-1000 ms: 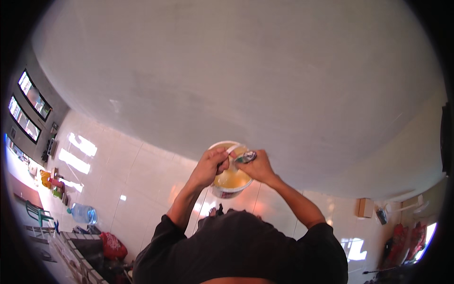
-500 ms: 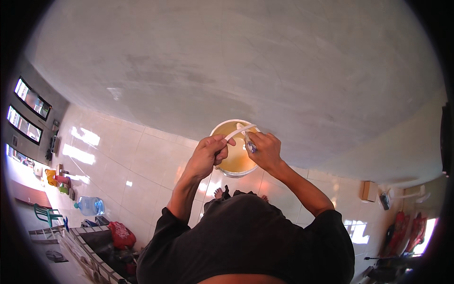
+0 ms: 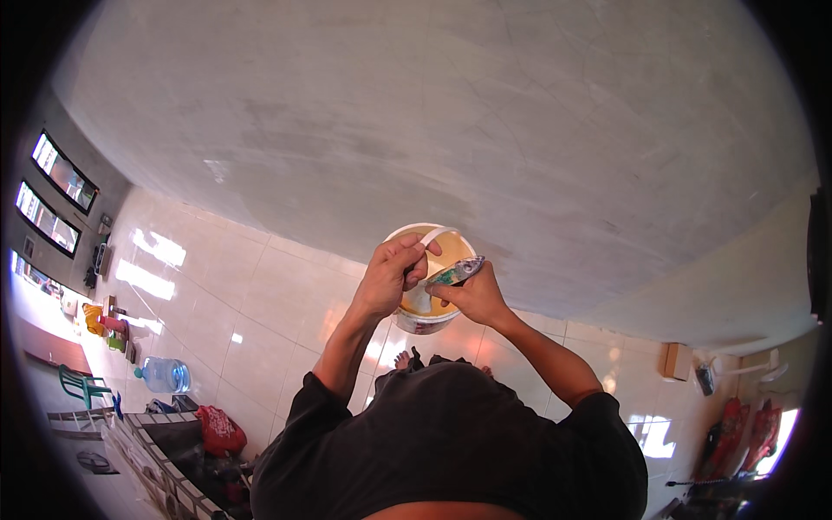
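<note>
A white bucket [image 3: 425, 325] is held.
Its handle [image 3: 438, 233] is gripped by left fingers [image 3: 406, 257], a paintbrush [image 3: 454, 272] by right fingers [image 3: 449, 294].

From my feed I see a blue water jug [image 3: 166, 374], a green chair [image 3: 81, 386] and a red sack [image 3: 221, 432] lower left, dark-framed windows [image 3: 65, 171] upper left, a cardboard box [image 3: 677, 361] lower right.

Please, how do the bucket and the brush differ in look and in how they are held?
Shape: the bucket is wide, round and open-topped; the brush is narrow and long.
Colour: the bucket is whitish outside and yellowish inside; the brush shows green and grey.
Hold: the left hand grips the bucket's white handle; the right hand holds the brush itself.
Shared: each is held by one hand.
</note>
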Motion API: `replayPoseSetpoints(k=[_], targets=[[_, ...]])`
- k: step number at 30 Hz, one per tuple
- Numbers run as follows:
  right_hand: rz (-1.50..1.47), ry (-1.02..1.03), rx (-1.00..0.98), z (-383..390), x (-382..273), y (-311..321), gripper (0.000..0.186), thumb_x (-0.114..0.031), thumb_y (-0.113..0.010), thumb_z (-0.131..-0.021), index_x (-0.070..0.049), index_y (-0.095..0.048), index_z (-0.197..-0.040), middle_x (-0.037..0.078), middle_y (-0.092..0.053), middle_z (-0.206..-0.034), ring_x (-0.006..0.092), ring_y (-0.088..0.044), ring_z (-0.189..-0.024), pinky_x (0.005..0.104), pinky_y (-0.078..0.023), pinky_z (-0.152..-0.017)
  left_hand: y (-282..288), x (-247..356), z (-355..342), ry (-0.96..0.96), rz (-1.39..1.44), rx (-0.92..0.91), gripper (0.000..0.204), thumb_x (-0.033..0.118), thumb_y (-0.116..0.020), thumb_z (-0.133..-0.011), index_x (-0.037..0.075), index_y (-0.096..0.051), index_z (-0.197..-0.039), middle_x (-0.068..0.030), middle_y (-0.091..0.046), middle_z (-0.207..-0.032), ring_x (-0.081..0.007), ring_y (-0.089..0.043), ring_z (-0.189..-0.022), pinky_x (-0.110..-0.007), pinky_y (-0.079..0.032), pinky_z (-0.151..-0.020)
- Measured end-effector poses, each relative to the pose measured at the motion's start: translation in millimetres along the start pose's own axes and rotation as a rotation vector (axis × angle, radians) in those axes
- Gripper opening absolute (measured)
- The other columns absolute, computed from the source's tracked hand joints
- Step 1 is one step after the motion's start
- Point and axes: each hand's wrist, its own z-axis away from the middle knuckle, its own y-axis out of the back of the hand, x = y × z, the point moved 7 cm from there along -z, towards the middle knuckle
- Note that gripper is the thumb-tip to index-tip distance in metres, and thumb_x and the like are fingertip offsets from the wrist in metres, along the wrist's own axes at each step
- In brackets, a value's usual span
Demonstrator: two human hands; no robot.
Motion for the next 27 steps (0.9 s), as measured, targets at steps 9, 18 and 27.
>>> replayPoseSetpoints(k=[9,18,27], targets=[[0.74,0.611,0.332,8,-25,33,0.02,-0.014,-0.073,-0.073,-0.005,-0.072,-0.09,0.013,-0.067,-0.076,0.0281,-0.063,-0.061,0.0344,-0.048,-0.056,6,-5,3,-0.01,-0.043,0.07,0.025,0.016,-0.04,-0.098,0.0,-0.06,-0.098,0.0054,-0.039,-0.057,-0.0039,-0.03,-0.049,-0.021,-0.023,-0.046],[0.302,0.014,0.048,0,-6,23,0.021,-0.016,-0.077,-0.073,0.003,-0.068,-0.08,0.006,-0.068,-0.071,0.0101,-0.063,-0.06,0.0283,-0.051,-0.057,6,-5,-1,0.055,0.028,0.014,0.023,0.014,-0.04,-0.097,0.001,-0.06,-0.097,0.0045,-0.04,-0.059,-0.0053,-0.03,-0.05,-0.021,-0.023,-0.046],[0.442,0.241,0.207,-15,7,17,0.019,-0.017,-0.074,-0.074,-0.002,-0.071,-0.084,0.01,-0.069,-0.073,0.0187,-0.066,-0.06,0.03,-0.051,-0.057,3,-4,6,0.069,-0.001,0.008,0.024,0.014,-0.039,-0.097,0.001,-0.059,-0.098,0.0049,-0.038,-0.059,-0.0051,-0.03,-0.051,-0.021,-0.023,-0.047]])
